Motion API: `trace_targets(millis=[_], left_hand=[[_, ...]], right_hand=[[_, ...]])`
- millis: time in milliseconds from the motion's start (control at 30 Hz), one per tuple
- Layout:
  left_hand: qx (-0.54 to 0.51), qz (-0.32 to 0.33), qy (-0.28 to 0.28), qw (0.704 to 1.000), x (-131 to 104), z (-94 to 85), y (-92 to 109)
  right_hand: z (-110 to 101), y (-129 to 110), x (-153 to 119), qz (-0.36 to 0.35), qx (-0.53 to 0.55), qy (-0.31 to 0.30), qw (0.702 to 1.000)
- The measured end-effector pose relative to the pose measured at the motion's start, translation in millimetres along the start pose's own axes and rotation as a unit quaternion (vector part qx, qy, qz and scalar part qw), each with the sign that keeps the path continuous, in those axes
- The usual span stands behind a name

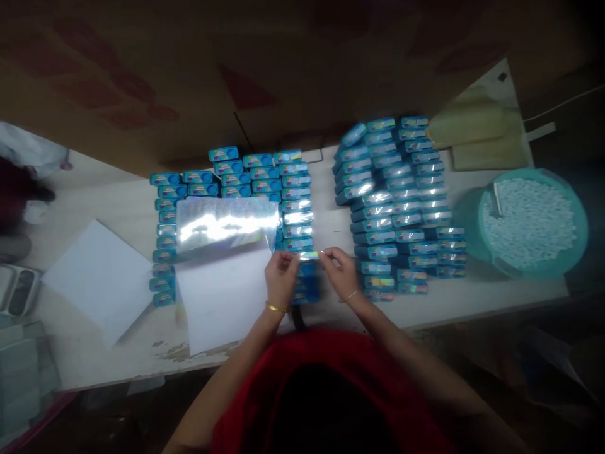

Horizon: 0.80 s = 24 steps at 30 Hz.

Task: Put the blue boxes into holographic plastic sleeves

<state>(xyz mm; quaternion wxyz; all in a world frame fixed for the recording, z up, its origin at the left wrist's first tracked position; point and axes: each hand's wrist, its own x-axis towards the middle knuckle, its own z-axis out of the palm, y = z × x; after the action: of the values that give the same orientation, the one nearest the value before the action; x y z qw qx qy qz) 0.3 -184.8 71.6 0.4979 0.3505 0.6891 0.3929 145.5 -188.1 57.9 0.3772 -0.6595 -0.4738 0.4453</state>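
Note:
Between my hands is a small shiny strip (309,255), pinched at its left end by my left hand (282,274) and at its right end by my right hand (339,270). It is held over the front of a row of blue boxes (296,205). A shiny holographic sheet (227,221) lies left of my left hand, partly over white paper (224,296) and more blue boxes. Right of my right hand stand further rows of blue boxes (406,205), several with shiny strips on their tops.
A teal bucket (463,221) full of small pale pieces is at the right. White sheets (101,277) lie at the left, near a pale device (21,290). Yellowish packets (489,154) rest at the back right. A large brown carton (189,75) borders the table's back.

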Motion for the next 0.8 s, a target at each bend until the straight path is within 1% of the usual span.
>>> trace_targets(millis=[33, 100, 133, 200, 367, 500, 600, 700, 733, 800], left_hand=[[0.043, 0.041, 0.006, 0.998, 2.6, 0.9, -5.6], [0.117, 0.123, 0.017, 0.985, 6.9, 2.1, -13.8], [0.142, 0.154, 0.021, 0.978, 8.5, 2.5, -16.6], [0.174, 0.185, 0.021, 0.967, 10.7, 3.3, -20.7], [0.252, 0.216, 0.021, 0.943, 14.8, 5.5, -32.2], [0.309, 0.227, 0.023, 0.923, 18.0, 8.4, -40.6], [0.345, 0.225, 0.014, 0.911, 19.4, 9.4, -40.4], [0.355, 0.232, 0.017, 0.905, 18.9, 5.2, -36.3], [0.365, 0.243, 0.012, 0.899, 17.9, 2.5, -35.5], [0.409, 0.266, -0.013, 0.873, 14.3, -3.4, -36.6]], right_hand=[[-0.5, 6.4, 2.7, -0.021, -0.036, 0.0, 0.999], [-0.9, 17.0, 6.5, -0.049, -0.099, -0.003, 0.994], [-0.9, 21.1, 7.6, -0.054, -0.124, -0.006, 0.991], [-0.4, 27.3, 8.1, -0.057, -0.155, -0.013, 0.986], [2.2, 38.6, 7.5, -0.058, -0.197, -0.025, 0.978], [5.6, 47.8, 9.6, -0.054, -0.216, -0.028, 0.974], [8.5, 53.9, 9.2, -0.039, -0.189, -0.033, 0.981], [9.3, 58.5, 2.8, -0.029, -0.164, -0.007, 0.986], [9.0, 59.6, -0.6, -0.036, -0.165, -0.002, 0.986], [8.0, 61.9, -8.3, -0.063, -0.181, -0.017, 0.981]])
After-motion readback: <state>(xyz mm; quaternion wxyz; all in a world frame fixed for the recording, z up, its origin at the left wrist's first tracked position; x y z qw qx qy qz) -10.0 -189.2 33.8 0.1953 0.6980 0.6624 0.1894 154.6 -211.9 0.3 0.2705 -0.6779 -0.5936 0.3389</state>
